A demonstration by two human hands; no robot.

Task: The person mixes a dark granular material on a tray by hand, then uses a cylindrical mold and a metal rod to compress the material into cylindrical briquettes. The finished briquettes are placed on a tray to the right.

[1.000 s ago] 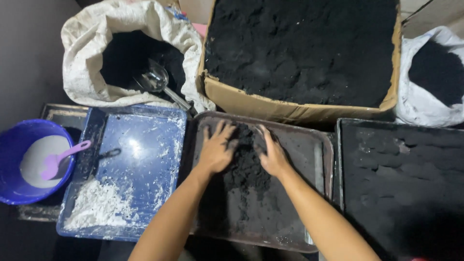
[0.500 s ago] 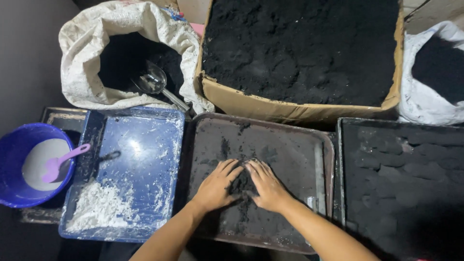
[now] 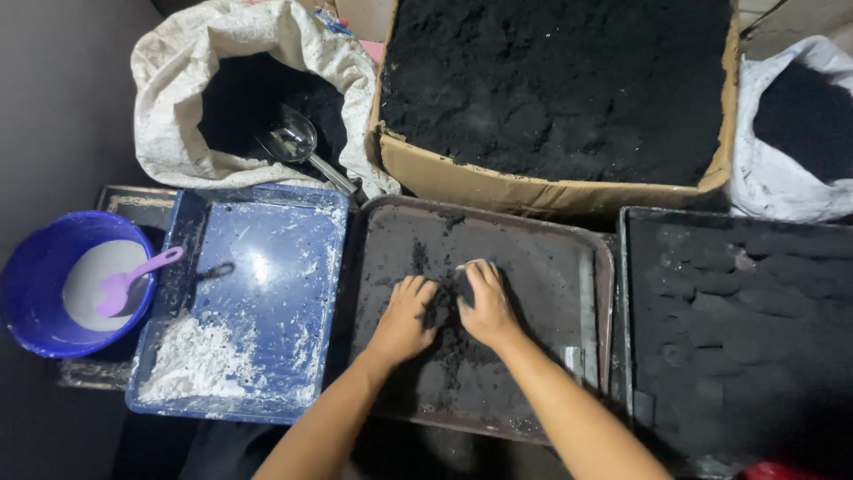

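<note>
Pressing down side by side, the left hand (image 3: pixel 404 322) and right hand (image 3: pixel 486 307) lie palm-flat on a heap of black powder (image 3: pixel 444 356) in the brown tray (image 3: pixel 498 233) — fingers together, slightly curled. Beside it sits a blue tray (image 3: pixel 293 267) with white powder (image 3: pixel 191 360); beyond, a cardboard box (image 3: pixel 498 182) of black powder.

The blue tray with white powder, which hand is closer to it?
Left. The left hand rests in the dark tray, nearer the blue tray beside it. The right hand lies farther away, just past the left.
</note>
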